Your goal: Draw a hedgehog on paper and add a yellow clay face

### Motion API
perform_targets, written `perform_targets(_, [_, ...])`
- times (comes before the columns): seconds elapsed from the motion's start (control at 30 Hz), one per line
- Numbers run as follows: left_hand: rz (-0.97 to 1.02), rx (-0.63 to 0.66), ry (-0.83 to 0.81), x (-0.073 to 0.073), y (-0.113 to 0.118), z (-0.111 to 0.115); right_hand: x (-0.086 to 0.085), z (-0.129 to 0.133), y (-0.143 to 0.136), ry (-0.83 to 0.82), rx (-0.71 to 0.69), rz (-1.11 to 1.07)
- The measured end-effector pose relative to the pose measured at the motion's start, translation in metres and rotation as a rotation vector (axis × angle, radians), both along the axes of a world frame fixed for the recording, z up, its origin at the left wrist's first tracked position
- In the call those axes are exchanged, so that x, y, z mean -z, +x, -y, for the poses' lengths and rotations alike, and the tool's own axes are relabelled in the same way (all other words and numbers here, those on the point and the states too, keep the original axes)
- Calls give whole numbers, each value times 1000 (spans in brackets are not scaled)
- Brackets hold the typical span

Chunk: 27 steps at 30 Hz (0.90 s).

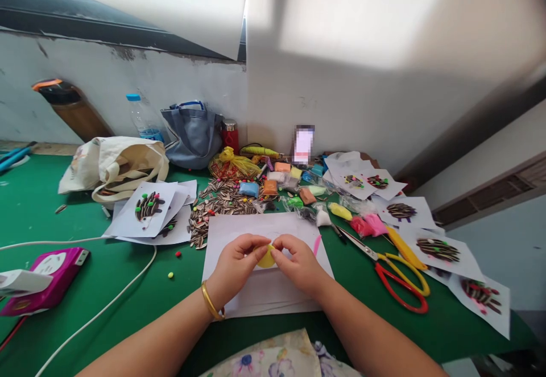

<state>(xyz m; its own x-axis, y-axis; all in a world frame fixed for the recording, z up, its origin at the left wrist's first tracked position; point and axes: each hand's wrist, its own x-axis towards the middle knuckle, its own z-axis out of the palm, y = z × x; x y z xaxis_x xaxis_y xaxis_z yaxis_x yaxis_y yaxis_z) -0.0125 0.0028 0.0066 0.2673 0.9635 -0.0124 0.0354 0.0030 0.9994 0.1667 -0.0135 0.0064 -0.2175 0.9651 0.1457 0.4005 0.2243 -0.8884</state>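
A flat yellow clay piece (266, 257) is pinched between my two hands above a stack of white paper (277, 297). My left hand (234, 263), with a gold bangle at its wrist, grips the piece's left side. On its right edge are the thumb and fingers of my right hand (298, 263). A thin pink strip (317, 244) lies on the paper to the right of my right hand. Behind the paper are a heap of striped sunflower seeds (226, 198) and several small packs of coloured clay, including an orange one (270, 187).
Scissors (384, 272) and a yellow tool (405, 247) lie at the right beside seed pictures (439, 249). More seed pictures (149, 209), a cloth bag (123, 164), a magenta box (60, 277) and a white cable (115, 303) are at the left. A phone (303, 145) leans behind.
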Motion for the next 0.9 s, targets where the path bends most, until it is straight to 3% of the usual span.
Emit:
perform_targets(0.37, [13, -50, -41, 0, 0, -2, -4, 0, 1, -43, 6, -68])
perform_targets(0.9, [-36, 56, -22, 0, 1, 0, 0, -1, 2, -8, 4, -105])
